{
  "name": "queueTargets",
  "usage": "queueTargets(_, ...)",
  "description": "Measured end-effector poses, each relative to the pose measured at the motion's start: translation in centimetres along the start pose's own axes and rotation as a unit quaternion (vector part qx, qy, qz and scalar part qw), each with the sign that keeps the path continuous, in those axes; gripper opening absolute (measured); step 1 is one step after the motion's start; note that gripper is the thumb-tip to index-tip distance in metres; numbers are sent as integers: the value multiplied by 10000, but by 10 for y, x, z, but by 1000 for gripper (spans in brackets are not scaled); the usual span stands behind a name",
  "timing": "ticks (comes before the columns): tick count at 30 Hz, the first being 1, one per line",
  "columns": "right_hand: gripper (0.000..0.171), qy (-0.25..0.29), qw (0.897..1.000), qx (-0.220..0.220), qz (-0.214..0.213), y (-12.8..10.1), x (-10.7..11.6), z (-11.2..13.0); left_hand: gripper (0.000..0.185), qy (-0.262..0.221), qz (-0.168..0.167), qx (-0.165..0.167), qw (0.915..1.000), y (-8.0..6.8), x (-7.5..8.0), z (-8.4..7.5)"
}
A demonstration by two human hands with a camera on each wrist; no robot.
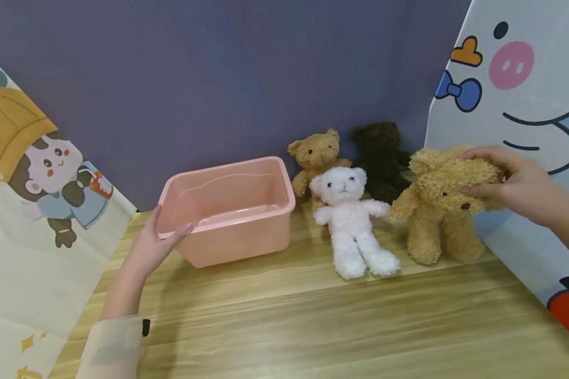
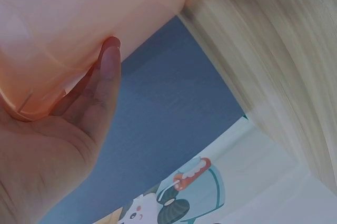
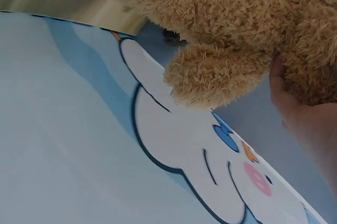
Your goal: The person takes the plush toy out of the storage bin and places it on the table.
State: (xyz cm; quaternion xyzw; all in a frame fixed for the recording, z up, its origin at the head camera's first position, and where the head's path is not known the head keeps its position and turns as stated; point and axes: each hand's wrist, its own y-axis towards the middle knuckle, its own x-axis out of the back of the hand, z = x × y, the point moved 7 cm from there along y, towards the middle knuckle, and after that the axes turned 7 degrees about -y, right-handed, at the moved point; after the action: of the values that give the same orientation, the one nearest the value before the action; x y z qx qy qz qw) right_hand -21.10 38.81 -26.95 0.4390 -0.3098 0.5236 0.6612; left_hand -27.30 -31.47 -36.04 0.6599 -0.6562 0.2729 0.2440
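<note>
My left hand (image 1: pixel 154 245) grips the near-left corner of an empty pink plastic bin (image 1: pixel 227 210), thumb over the rim; the left wrist view shows the thumb (image 2: pixel 108 71) pressed against the bin wall (image 2: pixel 68 18). My right hand (image 1: pixel 502 179) grips the head of a light tan teddy bear (image 1: pixel 438 205) that stands at the right of the wooden table (image 1: pixel 313 316). In the right wrist view that tan bear (image 3: pixel 221 34) fills the top. A white teddy bear (image 1: pixel 353 221) lies beside it, with a brown bear (image 1: pixel 315 158) and a dark brown bear (image 1: pixel 381 155) behind.
A dark blue wall (image 1: pixel 242 73) closes the back. Cartoon-printed panels stand at the left (image 1: pixel 33 173) and right (image 1: pixel 521 89) sides of the table, the right one close behind the tan bear.
</note>
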Motion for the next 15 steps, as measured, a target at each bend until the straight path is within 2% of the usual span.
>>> queueTargets(4,64,57,9997,-20,254,9,-10,-4,121,-19,-4,20,10000,-1,1,1)
queueTargets(11,59,392,9988,56,303,19,-22,-14,119,17,-29,-29,10000,-1,1,0)
queueTargets(15,60,534,9970,86,558,23,-36,-18,119,16,-21,-6,10000,-1,1,0)
